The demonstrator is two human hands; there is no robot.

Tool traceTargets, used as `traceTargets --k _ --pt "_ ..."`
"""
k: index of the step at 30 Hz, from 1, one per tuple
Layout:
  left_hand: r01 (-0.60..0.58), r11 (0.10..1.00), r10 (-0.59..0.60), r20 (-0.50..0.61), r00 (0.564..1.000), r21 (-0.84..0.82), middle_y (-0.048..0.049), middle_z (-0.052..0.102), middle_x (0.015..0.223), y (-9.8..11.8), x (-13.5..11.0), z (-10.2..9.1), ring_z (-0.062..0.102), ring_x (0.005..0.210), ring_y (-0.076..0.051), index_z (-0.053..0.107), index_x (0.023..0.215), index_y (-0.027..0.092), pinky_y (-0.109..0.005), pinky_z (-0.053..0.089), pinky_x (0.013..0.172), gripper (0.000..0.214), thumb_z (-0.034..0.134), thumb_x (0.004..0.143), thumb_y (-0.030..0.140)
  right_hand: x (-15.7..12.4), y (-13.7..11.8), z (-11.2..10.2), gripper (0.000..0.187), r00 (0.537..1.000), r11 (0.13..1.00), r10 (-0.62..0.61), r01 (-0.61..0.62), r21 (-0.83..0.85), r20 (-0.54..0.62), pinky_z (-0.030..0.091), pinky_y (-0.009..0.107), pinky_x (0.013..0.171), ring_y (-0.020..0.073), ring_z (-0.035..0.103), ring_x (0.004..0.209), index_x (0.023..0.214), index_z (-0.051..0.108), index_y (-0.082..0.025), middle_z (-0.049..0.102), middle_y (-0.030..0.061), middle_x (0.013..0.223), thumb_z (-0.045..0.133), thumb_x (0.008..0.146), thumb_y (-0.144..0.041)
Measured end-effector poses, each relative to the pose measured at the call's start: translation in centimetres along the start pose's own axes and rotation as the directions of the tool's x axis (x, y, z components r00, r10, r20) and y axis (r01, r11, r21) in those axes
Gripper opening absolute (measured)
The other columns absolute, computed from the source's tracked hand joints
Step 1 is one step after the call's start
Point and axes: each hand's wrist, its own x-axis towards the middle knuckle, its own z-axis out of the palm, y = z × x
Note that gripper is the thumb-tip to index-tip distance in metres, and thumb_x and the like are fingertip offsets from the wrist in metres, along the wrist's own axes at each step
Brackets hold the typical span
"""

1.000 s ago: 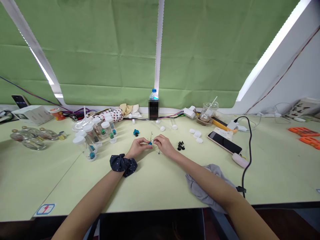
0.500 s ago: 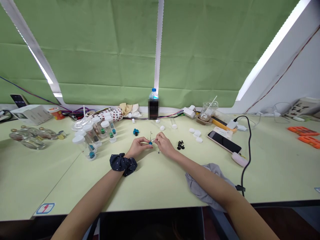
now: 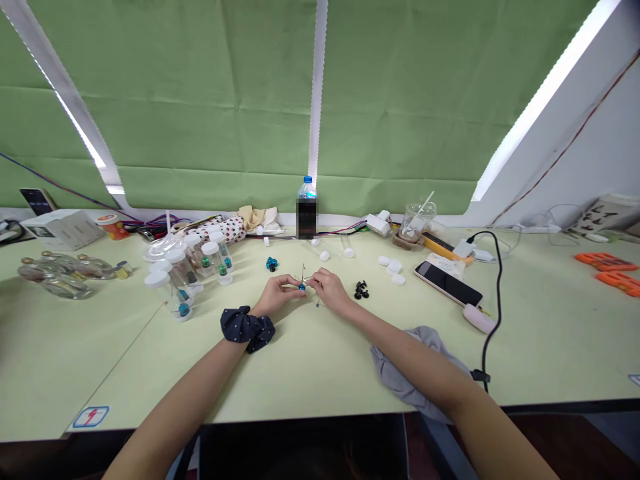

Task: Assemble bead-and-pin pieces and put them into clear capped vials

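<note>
On the tabletop point(image 3: 100, 360), the left hand point(image 3: 275, 291) and right hand point(image 3: 330, 290) hold a teal bead point(image 3: 301, 287) on thin wire point(image 3: 303, 273), fingers point(image 3: 293, 285) closed on it; nearby, capped clear jars point(image 3: 170, 298) contain teal and green beads point(image 3: 185, 309).

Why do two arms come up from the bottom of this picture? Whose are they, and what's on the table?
Those arms belong to a person wearing a camera on their head. The camera looks forward and down, so you see what the person sees. Their left hand and right hand are holding a thin wire together, with a tiny blue bead on it. It's too small to see exactly how they fit. A dark dotted scrunchie sits on the left wrist. On the pale green table are clear jars with white lids, black beads, more blue beads, small white lids and a phone.
</note>
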Motion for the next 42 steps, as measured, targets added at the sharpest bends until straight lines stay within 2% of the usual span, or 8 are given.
traceTargets --k 5,15,23,31,37,42 --pt "-0.001 1.0 0.001 0.01 1.0 0.007 -0.0071 0.072 0.079 0.1 0.0 0.0 0.069 0.076 -0.026 0.062 0.078 0.013 -0.044 0.053 0.078 0.033 0.079 0.056 0.03 -0.1 -0.1 -0.1 0.02 1.0 0.999 0.013 -0.013 -0.031 0.014 0.035 0.022 0.064 0.0119 0.054 0.07 0.074 0.062 -0.017 0.059 0.0015 0.075 0.052 0.088 -0.027" --pt "0.004 0.999 -0.004 0.003 1.0 0.034 -0.0077 0.071 0.08 0.1 0.0 0.1 0.069 0.076 -0.026 0.062 0.077 0.013 -0.044 0.052 0.077 0.035 0.08 0.054 0.034 0.0 0.2 0.1 0.022 1.0 1.0 0.0 0.0 -0.002 0.016 0.037 0.022 0.064 0.0125 0.053 0.068 0.071 0.06 -0.017 0.058 0.0022 0.072 0.052 0.087 -0.028" --pt "0.0 1.0 0.0 -0.04 0.999 0.0 -0.0038 0.069 0.074 -0.1 0.1 -0.2 0.069 0.073 -0.024 0.061 0.075 0.014 -0.04 0.052 0.075 0.031 0.079 0.056 0.03 0.2 0.6 0.0 0.01 0.997 0.997 -0.066 0.064 0.043 0.039 0.04 0.025 0.07 0.0146 0.054 0.076 0.081 0.059 -0.017 0.057 0.0041 0.081 0.051 0.086 -0.016" --pt "0.001 1.0 -0.003 -0.049 0.999 -0.026 -0.0051 0.07 0.078 -0.2 0.2 -0.3 0.069 0.072 -0.024 0.06 0.076 0.014 -0.04 0.052 0.076 0.033 0.079 0.055 0.031 0.0 0.5 -0.3 0.008 0.994 0.994 -0.101 0.102 0.035 -0.027 0.041 0.025 0.069 0.0145 0.052 0.076 0.08 0.054 -0.018 0.053 0.0037 0.086 0.049 0.086 -0.015" --pt "0.001 0.999 -0.002 -0.042 0.999 -0.038 -0.005 0.07 0.077 0.0 0.1 -0.2 0.069 0.073 -0.025 0.06 0.077 0.014 -0.042 0.052 0.076 0.035 0.08 0.054 0.032 -0.3 -0.4 -0.9 0.008 0.999 0.998 -0.052 0.051 -0.04 -0.014 0.039 0.024 0.067 0.0142 0.053 0.077 0.085 0.053 -0.019 0.052 0.004 0.097 0.046 0.088 -0.02" --pt "0.006 0.999 -0.007 -0.042 0.999 -0.038 -0.0043 0.07 0.074 0.2 0.0 -0.1 0.069 0.073 -0.025 0.06 0.077 0.014 -0.042 0.052 0.075 0.036 0.08 0.054 0.032 -0.2 -0.1 -0.4 0.012 1.0 0.997 -0.021 0.019 -0.079 -0.016 0.037 0.024 0.062 0.0127 0.052 0.071 0.087 0.055 -0.019 0.052 0.0033 0.098 0.043 0.09 -0.023"
